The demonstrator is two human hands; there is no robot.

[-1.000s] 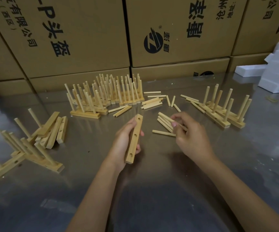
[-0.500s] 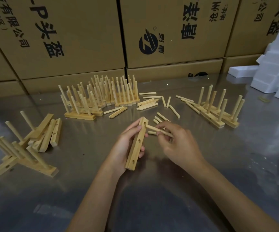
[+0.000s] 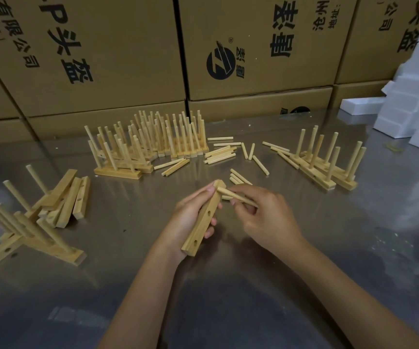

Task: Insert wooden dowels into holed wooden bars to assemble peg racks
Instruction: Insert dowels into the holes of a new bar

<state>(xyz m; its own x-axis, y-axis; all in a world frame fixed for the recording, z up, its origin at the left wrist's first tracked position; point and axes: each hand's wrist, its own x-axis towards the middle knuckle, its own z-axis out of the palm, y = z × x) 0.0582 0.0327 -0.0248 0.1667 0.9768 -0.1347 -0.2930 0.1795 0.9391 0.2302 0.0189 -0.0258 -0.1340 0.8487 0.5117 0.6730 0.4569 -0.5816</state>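
Left hand (image 3: 191,215) grip clenched round bar (image 3: 203,220) — light, rigid; right hand (image 3: 261,212) pinches dowel (image 3: 231,195) mid-length — thin, stiff.

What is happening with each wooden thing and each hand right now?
Left hand: grips the bar.
Right hand: pinches a dowel.
Pale holed wooden bar: held tilted, two holes empty.
Round wooden dowel: tip at the bar's top hole.
Loose dowels: lying flat on the table.
Finished peg racks: standing, pegs up.
Spare holed bars: piled, leaning.
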